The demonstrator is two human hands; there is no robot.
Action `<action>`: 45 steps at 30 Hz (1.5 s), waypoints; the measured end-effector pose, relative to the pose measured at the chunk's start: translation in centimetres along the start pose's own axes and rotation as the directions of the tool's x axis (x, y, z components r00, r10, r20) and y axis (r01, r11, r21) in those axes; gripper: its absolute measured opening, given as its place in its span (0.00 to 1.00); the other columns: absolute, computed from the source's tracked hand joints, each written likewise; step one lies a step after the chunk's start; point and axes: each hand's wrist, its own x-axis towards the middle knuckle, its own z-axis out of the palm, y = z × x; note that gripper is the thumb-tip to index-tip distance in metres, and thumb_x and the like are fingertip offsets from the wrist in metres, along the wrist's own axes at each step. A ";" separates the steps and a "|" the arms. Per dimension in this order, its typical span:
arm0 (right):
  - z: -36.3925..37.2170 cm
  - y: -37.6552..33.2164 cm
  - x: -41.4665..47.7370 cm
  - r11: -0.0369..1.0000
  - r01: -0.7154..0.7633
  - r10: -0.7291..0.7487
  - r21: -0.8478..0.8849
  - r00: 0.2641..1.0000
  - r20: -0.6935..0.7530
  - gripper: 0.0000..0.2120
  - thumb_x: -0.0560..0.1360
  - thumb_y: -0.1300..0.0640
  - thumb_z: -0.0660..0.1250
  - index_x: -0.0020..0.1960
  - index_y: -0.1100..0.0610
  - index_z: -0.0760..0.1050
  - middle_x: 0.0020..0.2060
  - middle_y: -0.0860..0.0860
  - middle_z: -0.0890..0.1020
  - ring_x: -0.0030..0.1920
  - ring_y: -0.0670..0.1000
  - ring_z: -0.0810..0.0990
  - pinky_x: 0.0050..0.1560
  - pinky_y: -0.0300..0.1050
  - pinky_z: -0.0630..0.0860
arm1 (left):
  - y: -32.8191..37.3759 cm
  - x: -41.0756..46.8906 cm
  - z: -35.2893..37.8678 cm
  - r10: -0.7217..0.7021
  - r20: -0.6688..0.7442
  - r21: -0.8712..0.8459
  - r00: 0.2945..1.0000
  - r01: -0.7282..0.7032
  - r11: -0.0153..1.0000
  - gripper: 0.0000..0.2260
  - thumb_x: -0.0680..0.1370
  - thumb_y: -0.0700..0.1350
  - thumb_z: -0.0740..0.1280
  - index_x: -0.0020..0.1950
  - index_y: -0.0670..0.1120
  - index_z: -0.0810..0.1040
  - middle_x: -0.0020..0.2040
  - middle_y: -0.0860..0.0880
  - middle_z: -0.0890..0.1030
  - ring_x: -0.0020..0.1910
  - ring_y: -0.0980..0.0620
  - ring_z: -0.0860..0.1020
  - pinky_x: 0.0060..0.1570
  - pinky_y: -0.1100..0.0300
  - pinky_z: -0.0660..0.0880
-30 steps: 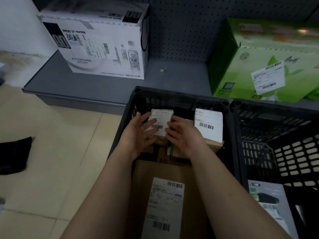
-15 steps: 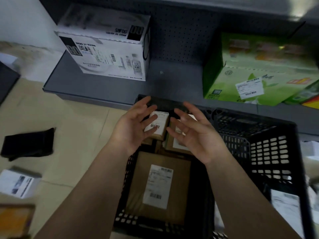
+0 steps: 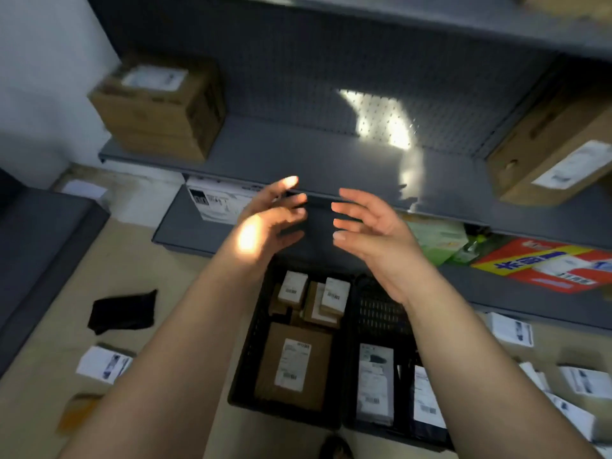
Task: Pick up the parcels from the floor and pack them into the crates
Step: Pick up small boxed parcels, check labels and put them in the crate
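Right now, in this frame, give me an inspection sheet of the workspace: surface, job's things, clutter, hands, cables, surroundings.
Surface: beige tiled floor; both crates stand on it.
Job's things: left crate holds a large brown parcel and small white-labelled boxes; right crate holds two flat parcels; white parcel loose on the floor at left, more parcels at right.
Clutter: black cloth on the floor; blurred orange item at lower left.
Hands: left hand and right hand open, empty, above the crates.
Cables: nothing seen.
Surroundings: grey shelving with brown cartons and a green carton.
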 end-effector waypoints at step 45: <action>-9.9 -39.7 -46.6 0.612 0.592 -0.786 -0.525 0.533 -0.314 0.36 0.64 0.63 0.79 0.68 0.46 0.73 0.65 0.49 0.79 0.63 0.50 0.80 0.65 0.52 0.76 | 29.0 -30.8 38.7 0.486 0.768 -0.156 0.418 -0.613 0.775 0.28 0.70 0.39 0.73 0.67 0.61 0.75 0.66 0.50 0.78 0.63 0.52 0.80 0.62 0.48 0.79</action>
